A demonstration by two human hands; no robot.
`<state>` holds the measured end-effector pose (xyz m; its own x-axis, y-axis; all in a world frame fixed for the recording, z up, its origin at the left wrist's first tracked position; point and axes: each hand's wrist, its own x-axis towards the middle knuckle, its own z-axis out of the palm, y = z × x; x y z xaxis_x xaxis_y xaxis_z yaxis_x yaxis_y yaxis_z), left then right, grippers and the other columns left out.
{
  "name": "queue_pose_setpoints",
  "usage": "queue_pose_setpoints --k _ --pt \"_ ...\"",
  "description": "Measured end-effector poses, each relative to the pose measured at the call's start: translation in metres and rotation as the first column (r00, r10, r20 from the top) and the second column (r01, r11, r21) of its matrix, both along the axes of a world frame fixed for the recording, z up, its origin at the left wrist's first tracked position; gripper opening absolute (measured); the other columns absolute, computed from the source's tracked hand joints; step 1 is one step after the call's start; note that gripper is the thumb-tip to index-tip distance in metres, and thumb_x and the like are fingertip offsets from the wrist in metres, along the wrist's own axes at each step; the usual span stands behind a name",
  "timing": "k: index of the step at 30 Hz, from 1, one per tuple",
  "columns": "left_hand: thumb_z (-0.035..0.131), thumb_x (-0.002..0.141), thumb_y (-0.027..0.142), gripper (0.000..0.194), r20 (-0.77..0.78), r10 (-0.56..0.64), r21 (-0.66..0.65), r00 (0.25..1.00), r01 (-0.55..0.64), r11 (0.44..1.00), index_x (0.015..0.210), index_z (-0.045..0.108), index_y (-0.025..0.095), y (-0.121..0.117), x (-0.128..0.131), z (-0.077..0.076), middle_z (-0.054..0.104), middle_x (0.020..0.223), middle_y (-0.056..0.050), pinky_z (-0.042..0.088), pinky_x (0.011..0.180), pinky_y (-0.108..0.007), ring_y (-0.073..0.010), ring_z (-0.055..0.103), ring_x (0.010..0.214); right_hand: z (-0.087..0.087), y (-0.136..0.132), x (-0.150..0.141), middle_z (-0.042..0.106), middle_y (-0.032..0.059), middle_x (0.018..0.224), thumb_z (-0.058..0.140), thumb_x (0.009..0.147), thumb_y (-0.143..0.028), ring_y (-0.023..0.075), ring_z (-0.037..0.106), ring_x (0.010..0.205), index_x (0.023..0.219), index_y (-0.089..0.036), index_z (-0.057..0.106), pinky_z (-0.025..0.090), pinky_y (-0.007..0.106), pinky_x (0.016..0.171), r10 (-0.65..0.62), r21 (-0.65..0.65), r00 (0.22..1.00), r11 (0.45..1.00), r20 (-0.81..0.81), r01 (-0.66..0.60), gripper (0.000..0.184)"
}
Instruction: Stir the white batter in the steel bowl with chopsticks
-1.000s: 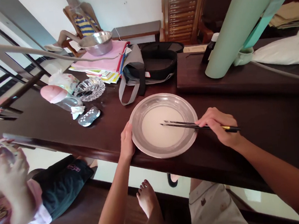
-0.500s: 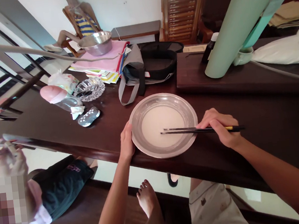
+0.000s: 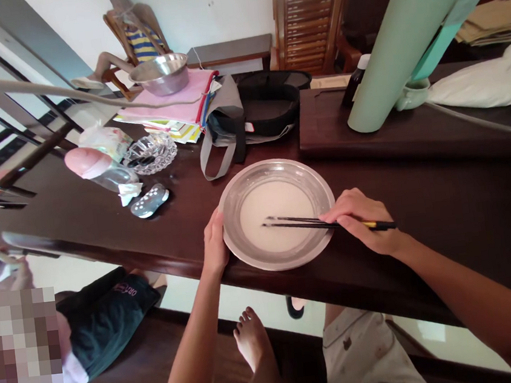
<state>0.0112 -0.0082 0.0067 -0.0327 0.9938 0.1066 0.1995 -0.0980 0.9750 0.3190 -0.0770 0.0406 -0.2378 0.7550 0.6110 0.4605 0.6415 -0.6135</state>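
Note:
A wide metal bowl (image 3: 238,242) stands near the front edge of the dark wooden table, with a milky white liquid (image 3: 275,204) in it. My left hand (image 3: 216,241) grips the bowl's left rim; its thumb shows on the edge and the other fingers are partly hidden. In my right hand (image 3: 365,219), closed at the bowl's right side, is a pair of black chopsticks (image 3: 298,223). Their tips lie over the liquid near its middle, slightly apart, and their gold-banded ends stick out behind the hand.
Beyond the bowl lies a black and grey bag (image 3: 269,111). A green flask (image 3: 405,48) stands on a raised board at right. To the left are a glass ashtray (image 3: 155,153), a dark patterned case (image 3: 150,201) and a metal basin (image 3: 161,76) on papers. Another person sits at left.
My right hand has moved left toward the bowl, carrying the chopstick tips further left across the liquid. My left hand keeps its place on the rim. The neighbour's hands have shifted left.

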Motion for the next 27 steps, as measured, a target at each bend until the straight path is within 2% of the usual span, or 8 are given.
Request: queue_pose_setpoints --k 2,7,10,13,16,19,23,27 --pt "0.047 0.095 0.048 0.047 0.009 0.000 0.002 1.000 0.000 1.000 0.124 0.071 0.019 0.0000 -0.0003 -0.0010 0.069 0.131 -0.007 0.041 0.111 -0.037 -0.0275 0.057 0.128 0.0003 0.0006 0.0004 0.078 0.0010 0.085 0.054 0.094 -0.017 0.0181 0.067 0.071 0.090 -0.024 0.069 0.044 0.040 0.069 -0.036 0.014 0.999 0.999 0.022 0.036 0.017" --pt "0.047 0.096 0.049 0.048 0.017 -0.013 -0.002 1.000 0.013 1.000 0.124 0.071 0.019 -0.0004 -0.0006 -0.0020 0.069 0.131 -0.007 0.041 0.111 -0.037 -0.0276 0.057 0.128 -0.0031 -0.0001 0.0040 0.076 0.0016 0.078 0.046 0.097 -0.016 0.0180 0.065 0.065 0.085 -0.024 0.069 0.045 0.041 0.070 -0.070 0.039 0.988 0.996 -0.140 0.076 0.027" --pt "0.047 0.096 0.049 0.048 0.002 -0.001 -0.001 1.000 0.001 1.000 0.125 0.070 0.019 -0.0003 -0.0008 -0.0021 0.069 0.131 -0.007 0.041 0.111 -0.037 -0.0278 0.057 0.128 -0.0026 -0.0004 0.0010 0.078 0.0016 0.083 0.049 0.096 -0.015 0.0181 0.067 0.069 0.088 -0.024 0.068 0.045 0.040 0.072 -0.010 0.021 0.998 1.000 -0.059 0.012 0.022" --pt "0.046 0.096 0.048 0.048 0.002 -0.001 0.003 1.000 0.001 1.000 0.125 0.071 0.019 -0.0001 -0.0011 -0.0023 0.069 0.132 -0.007 0.041 0.111 -0.037 -0.0277 0.057 0.128 -0.0011 0.0007 0.0000 0.079 0.0018 0.088 0.054 0.094 -0.016 0.0179 0.068 0.073 0.089 -0.024 0.069 0.043 0.039 0.071 -0.032 0.019 0.999 0.999 0.035 0.032 0.018" --pt "0.047 0.096 0.048 0.047 -0.003 -0.003 0.009 1.000 0.003 1.000 0.124 0.071 0.019 0.0002 -0.0014 -0.0024 0.068 0.132 -0.006 0.041 0.111 -0.037 -0.0273 0.056 0.128 -0.0025 0.0010 0.0037 0.077 0.0020 0.082 0.050 0.096 -0.018 0.0181 0.066 0.068 0.086 -0.024 0.070 0.044 0.040 0.070 -0.104 0.043 0.993 0.993 -0.060 0.107 0.024" --pt "0.048 0.096 0.048 0.046 -0.010 0.003 0.008 1.000 -0.002 1.000 0.124 0.071 0.019 0.0004 -0.0015 -0.0027 0.068 0.132 -0.006 0.041 0.111 -0.037 -0.0274 0.057 0.128 -0.0046 -0.0001 0.0046 0.076 0.0015 0.078 0.047 0.097 -0.017 0.0182 0.065 0.065 0.085 -0.025 0.071 0.047 0.040 0.069 -0.081 0.035 0.983 0.996 -0.163 0.088 0.027" --pt "0.047 0.096 0.048 0.046 0.006 -0.004 0.007 1.000 0.003 1.000 0.124 0.071 0.020 0.0005 -0.0014 -0.0028 0.069 0.131 -0.006 0.042 0.111 -0.037 -0.0273 0.057 0.127 -0.0032 -0.0001 -0.0001 0.078 0.0008 0.084 0.053 0.094 -0.014 0.0171 0.068 0.070 0.090 -0.023 0.069 0.046 0.039 0.071 0.011 0.011 0.999 1.000 -0.036 -0.011 0.019" --pt "0.047 0.096 0.047 0.046 -0.003 0.003 0.013 1.000 -0.003 1.000 0.123 0.072 0.020 0.0003 -0.0014 -0.0028 0.069 0.131 -0.006 0.042 0.111 -0.037 -0.0271 0.057 0.128 -0.0031 0.0008 0.0034 0.078 0.0015 0.084 0.053 0.094 -0.014 0.0177 0.068 0.071 0.090 -0.024 0.070 0.044 0.039 0.071 -0.064 0.032 0.997 0.997 -0.036 0.065 0.020"
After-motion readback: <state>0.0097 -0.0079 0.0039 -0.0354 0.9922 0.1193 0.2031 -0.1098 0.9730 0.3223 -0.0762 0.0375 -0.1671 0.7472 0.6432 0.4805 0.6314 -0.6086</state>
